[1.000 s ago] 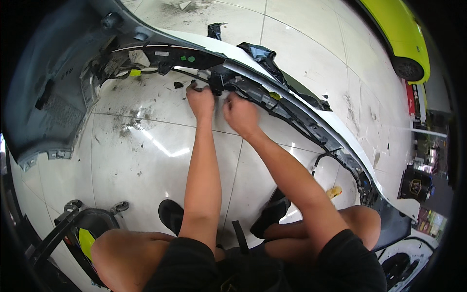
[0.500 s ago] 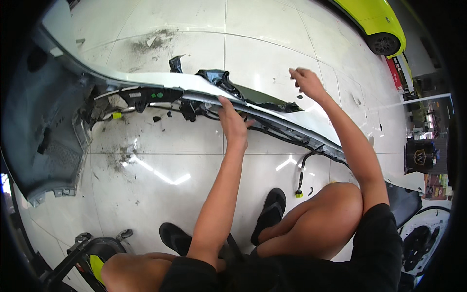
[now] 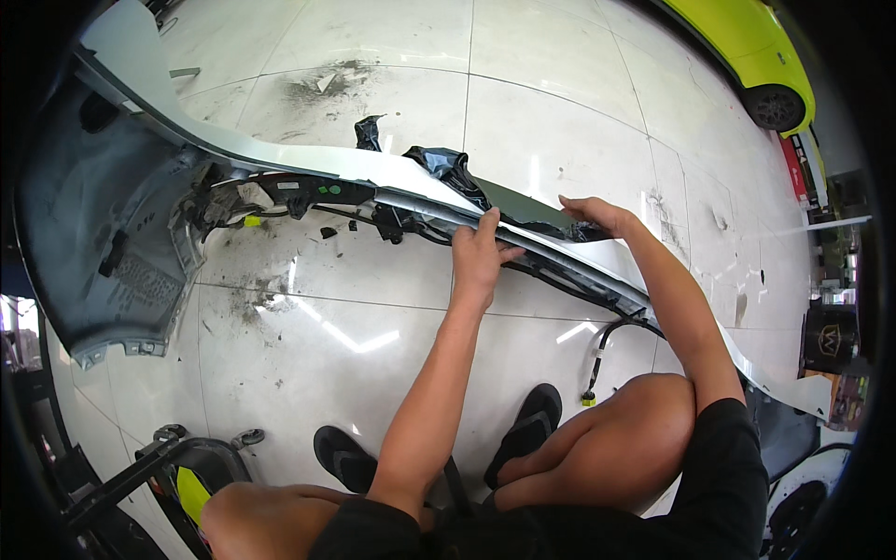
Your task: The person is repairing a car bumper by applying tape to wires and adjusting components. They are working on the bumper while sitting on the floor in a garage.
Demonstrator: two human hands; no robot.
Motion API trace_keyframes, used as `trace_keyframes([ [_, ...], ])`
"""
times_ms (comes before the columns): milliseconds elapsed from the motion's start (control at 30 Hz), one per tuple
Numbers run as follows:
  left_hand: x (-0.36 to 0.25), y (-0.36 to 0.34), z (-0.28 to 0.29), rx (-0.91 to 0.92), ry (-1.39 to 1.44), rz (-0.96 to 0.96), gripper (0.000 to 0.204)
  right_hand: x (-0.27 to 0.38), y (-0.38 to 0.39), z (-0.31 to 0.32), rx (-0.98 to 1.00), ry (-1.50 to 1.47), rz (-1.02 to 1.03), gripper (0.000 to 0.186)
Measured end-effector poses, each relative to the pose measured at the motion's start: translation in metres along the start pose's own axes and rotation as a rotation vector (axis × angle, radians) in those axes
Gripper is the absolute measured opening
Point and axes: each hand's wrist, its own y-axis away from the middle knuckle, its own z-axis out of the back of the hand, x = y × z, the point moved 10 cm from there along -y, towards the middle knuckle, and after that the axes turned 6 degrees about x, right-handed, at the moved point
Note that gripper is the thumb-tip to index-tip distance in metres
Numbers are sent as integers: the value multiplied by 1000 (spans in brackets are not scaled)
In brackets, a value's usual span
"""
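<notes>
A car bumper cover (image 3: 350,163), white outside and dark grey inside, lies across the floor in front of me. My left hand (image 3: 478,261) rests against its middle edge, fingers spread and reaching over the grey rim, the thumb apart to the right. My right hand (image 3: 599,217) is at the far side of the bumper, over a torn black scrap (image 3: 586,231), with its fingers stretched out to the left. Whether it touches the scrap I cannot tell. Crumpled black film (image 3: 441,163) sticks up beside the bumper. A wiring harness (image 3: 597,359) with a yellow-green connector hangs from the near edge.
Dirt and broken bits (image 3: 329,84) lie on the tiled floor. A wheeled stool (image 3: 173,448) stands at lower left. At upper right is a yellow-green car (image 3: 751,42); a black box (image 3: 829,336) stands along the right side.
My right hand has come down from above the floor to the bumper's far edge. My left hand stays on the bumper's rim. The whole view has shifted slightly.
</notes>
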Motion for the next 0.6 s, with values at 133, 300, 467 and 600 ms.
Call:
trace_keyframes([
  [133,-3,4,8,-82,55,9,45,108,40,-8,-134,231,432,52],
  [300,-13,0,22,-70,29,40,56,194,90,-103,-68,574,728,37],
  [467,-16,6,33,-137,78,-27,30,195,85,-97,-295,548,704,31],
  [600,-19,16,37,-143,57,-43,24,186,76,-94,-383,468,600,28],
])
